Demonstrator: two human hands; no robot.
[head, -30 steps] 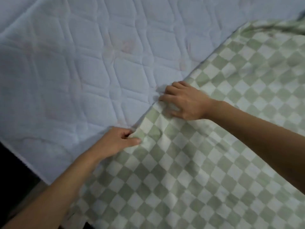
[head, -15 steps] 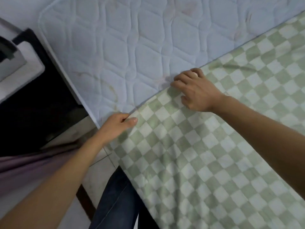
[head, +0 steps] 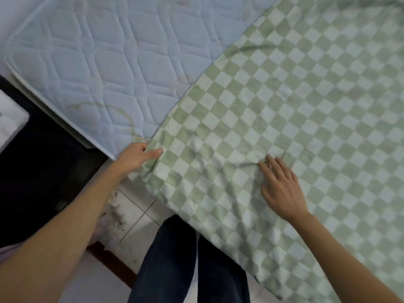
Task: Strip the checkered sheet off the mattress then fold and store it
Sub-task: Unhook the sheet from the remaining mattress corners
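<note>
The checkered sheet (head: 284, 106), green and white squares, covers the frame from 1 o'clock round to 5 o'clock. It lies flat over most of the mattress (head: 98, 62). The mattress's bare quilted white top, marked with yellowish stains, shows from 9 to 12 o'clock. The sheet's free edge runs on a diagonal from 1 o'clock down to the mattress's near edge at 9 o'clock, just right of centre-left. From there the cloth drapes over the mattress's near side towards 5 o'clock.

The left hand (head: 136, 157) sits at 9 o'clock, right where that free edge meets the mattress's near edge. It pinches the sheet's corner: the thumb (head: 153, 153) lies straight on top of the cloth, pointing to 3 o'clock, and the other fingers are curled beneath the fabric, mostly hidden. Small creases fan out from the pinch.

The right hand (head: 282, 189) lies at 4 o'clock, palm down on the sheet. Its fingers are straight and slightly apart, pointing to 11 o'clock. The fingertips (head: 262, 165) press on the cloth, and a short wrinkle bunches just ahead of them. Sheet lies under the whole hand and on every side of it.

At 6 o'clock the person's legs in dark blue jeans (head: 175, 259) stand against the hanging cloth. Pale tiled floor (head: 135, 211) shows at 7 o'clock. A dark surface (head: 43, 160) fills 8 to 9 o'clock, with a blurred white object (head: 11, 123) at the far left rim.
</note>
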